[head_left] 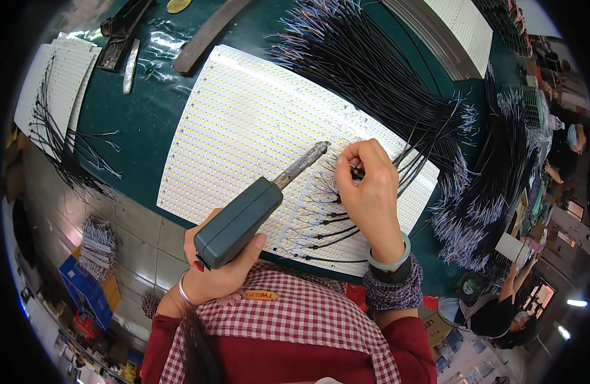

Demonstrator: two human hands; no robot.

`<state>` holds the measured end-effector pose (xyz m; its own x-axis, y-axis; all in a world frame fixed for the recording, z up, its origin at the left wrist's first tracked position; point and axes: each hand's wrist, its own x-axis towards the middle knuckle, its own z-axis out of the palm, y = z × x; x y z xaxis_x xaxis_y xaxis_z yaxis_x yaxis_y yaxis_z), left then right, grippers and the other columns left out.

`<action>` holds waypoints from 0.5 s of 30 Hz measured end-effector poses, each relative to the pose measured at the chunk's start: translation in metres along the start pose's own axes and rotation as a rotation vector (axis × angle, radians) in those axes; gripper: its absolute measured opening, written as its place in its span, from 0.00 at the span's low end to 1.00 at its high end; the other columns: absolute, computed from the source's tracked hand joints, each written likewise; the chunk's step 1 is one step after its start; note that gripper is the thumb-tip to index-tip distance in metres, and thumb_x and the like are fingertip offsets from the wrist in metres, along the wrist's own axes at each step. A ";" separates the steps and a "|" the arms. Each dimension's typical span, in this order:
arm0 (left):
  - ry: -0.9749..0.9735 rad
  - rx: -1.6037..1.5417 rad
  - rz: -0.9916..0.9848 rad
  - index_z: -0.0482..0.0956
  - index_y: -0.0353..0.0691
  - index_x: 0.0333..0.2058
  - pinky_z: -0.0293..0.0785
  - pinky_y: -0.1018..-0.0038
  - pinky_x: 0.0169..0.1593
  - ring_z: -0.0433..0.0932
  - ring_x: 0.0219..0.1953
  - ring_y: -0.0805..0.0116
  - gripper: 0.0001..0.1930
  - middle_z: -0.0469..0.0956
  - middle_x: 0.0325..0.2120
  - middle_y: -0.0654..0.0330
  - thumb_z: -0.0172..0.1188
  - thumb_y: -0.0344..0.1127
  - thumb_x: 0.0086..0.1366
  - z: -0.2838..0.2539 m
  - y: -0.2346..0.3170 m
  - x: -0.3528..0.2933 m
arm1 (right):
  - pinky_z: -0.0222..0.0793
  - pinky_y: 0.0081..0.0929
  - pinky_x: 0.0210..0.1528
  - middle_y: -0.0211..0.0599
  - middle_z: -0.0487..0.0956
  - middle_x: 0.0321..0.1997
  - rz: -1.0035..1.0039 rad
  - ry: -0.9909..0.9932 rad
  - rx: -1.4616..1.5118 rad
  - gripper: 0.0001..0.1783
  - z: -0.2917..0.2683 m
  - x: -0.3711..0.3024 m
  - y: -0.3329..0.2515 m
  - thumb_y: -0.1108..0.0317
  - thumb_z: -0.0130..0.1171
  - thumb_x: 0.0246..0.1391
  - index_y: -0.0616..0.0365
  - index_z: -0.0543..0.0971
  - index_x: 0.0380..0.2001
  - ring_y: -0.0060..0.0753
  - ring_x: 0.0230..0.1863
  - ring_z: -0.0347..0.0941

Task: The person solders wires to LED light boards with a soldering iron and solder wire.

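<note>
My left hand (221, 272) grips the grey-green handle of a soldering iron (256, 208), whose metal tip points up and right onto a large white LED board (243, 128). My right hand (368, 185) pinches a thin black wire (410, 157) against the board just right of the tip. Several black wires with coloured stripped ends (323, 221) lie fanned along the board's near edge below both hands.
Big bundles of black wires (384, 70) lie across the green table (148, 102) behind and right of the board. More white LED boards (58, 83) with wires sit at far left, another stack (464, 25) at top right. Another person (499, 307) works at lower right.
</note>
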<state>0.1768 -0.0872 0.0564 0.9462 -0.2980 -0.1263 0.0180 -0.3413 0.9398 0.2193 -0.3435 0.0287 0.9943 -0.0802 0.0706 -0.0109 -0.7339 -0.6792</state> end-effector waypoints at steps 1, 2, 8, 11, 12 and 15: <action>0.003 0.019 0.007 0.84 0.32 0.43 0.73 0.76 0.32 0.77 0.28 0.73 0.11 0.80 0.32 0.59 0.70 0.25 0.61 0.000 0.000 0.000 | 0.70 0.40 0.34 0.43 0.75 0.29 0.003 -0.003 0.001 0.06 0.000 0.000 0.000 0.80 0.64 0.50 0.62 0.75 0.30 0.45 0.32 0.74; 0.008 -0.017 -0.012 0.84 0.32 0.43 0.73 0.76 0.32 0.77 0.28 0.73 0.11 0.80 0.32 0.59 0.70 0.25 0.61 0.000 0.001 0.000 | 0.71 0.40 0.34 0.43 0.75 0.29 0.006 -0.005 0.001 0.06 0.000 0.000 0.000 0.80 0.64 0.50 0.62 0.75 0.30 0.44 0.32 0.75; 0.005 -0.058 -0.050 0.83 0.32 0.42 0.72 0.77 0.32 0.76 0.28 0.74 0.10 0.79 0.31 0.60 0.70 0.25 0.61 0.001 0.003 0.001 | 0.71 0.39 0.34 0.42 0.76 0.29 0.000 -0.009 -0.006 0.07 -0.001 0.000 0.000 0.79 0.64 0.50 0.61 0.75 0.30 0.43 0.32 0.75; -0.002 -0.060 -0.034 0.83 0.31 0.41 0.71 0.77 0.31 0.76 0.28 0.74 0.10 0.79 0.30 0.60 0.70 0.25 0.61 0.001 0.004 0.003 | 0.71 0.39 0.34 0.42 0.75 0.29 0.017 0.006 0.014 0.07 0.000 0.000 0.000 0.79 0.65 0.50 0.61 0.75 0.29 0.42 0.31 0.74; -0.009 -0.046 -0.026 0.83 0.31 0.41 0.71 0.77 0.30 0.76 0.27 0.74 0.09 0.79 0.30 0.59 0.70 0.24 0.61 0.001 0.004 0.003 | 0.71 0.39 0.34 0.42 0.75 0.29 0.020 0.008 0.015 0.07 0.000 0.000 0.000 0.79 0.64 0.50 0.61 0.75 0.29 0.42 0.31 0.74; -0.012 -0.047 -0.016 0.83 0.31 0.40 0.71 0.77 0.30 0.77 0.27 0.73 0.09 0.79 0.30 0.59 0.70 0.24 0.61 0.003 0.003 0.005 | 0.71 0.38 0.33 0.42 0.75 0.29 0.024 0.016 0.017 0.07 0.001 0.000 0.001 0.80 0.64 0.50 0.61 0.74 0.29 0.41 0.31 0.74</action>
<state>0.1802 -0.0928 0.0578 0.9417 -0.3035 -0.1450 0.0484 -0.3043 0.9513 0.2198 -0.3429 0.0273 0.9920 -0.1084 0.0653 -0.0331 -0.7203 -0.6929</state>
